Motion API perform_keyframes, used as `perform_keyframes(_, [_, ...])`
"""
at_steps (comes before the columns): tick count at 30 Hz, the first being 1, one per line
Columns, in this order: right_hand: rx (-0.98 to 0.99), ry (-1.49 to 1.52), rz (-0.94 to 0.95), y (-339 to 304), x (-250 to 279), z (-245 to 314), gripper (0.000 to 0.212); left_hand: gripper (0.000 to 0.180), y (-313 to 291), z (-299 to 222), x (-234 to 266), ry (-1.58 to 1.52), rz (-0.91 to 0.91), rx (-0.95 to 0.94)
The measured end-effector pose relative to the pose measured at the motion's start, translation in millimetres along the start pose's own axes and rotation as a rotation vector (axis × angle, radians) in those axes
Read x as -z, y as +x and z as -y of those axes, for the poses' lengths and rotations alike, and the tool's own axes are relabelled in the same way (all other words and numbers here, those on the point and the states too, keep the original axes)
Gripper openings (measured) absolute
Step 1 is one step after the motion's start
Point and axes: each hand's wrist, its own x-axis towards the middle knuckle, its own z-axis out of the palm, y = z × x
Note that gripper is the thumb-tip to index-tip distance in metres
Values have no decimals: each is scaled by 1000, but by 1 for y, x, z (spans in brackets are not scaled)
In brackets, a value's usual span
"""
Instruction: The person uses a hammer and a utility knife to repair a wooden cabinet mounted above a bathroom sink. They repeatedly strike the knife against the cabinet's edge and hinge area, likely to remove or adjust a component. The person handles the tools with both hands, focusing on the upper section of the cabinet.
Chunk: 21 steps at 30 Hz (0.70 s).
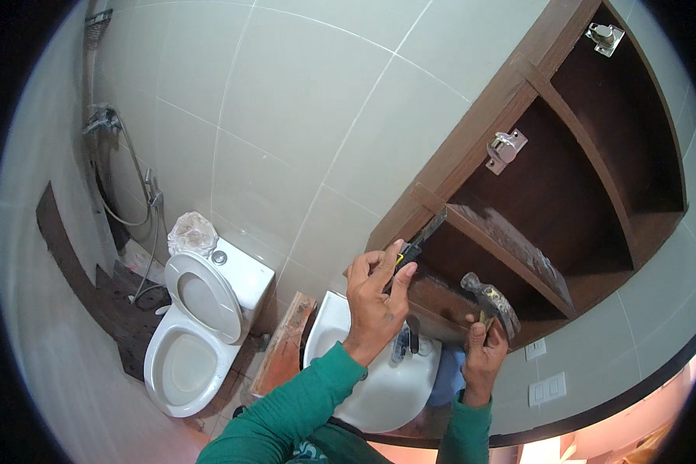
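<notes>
My left hand (377,303) grips the black-and-yellow handle of a chisel (431,229). Its grey blade points up and right, its tip at the edge of a brown wooden cabinet (458,166) where a shelf board meets the frame. In my right hand (483,356) is a claw hammer (490,300), held close under its worn metal head. The hammer is a little to the right of the chisel, apart from it. Two metal hinges (506,150) sit on the inner side of the frame. A shelf board (510,247) near the chisel has pale scuffs along its face.
Below my hands is a white washbasin (371,394) with a faucet (400,344). A wooden board (284,348) leans between it and the white toilet (185,367), whose lid is raised. A shower hose (135,166) hangs at the left. Wall switches (547,389) are at lower right.
</notes>
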Motion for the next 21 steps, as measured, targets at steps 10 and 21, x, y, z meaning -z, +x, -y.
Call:
perform_keyframes(10, [-146,343,184,17,-40,56,38,39,0,0,-4,-15,30,17])
perform_keyframes(21, [-226,365,191,23,-56,50,39,41,1,-2,-1,-16,53,44])
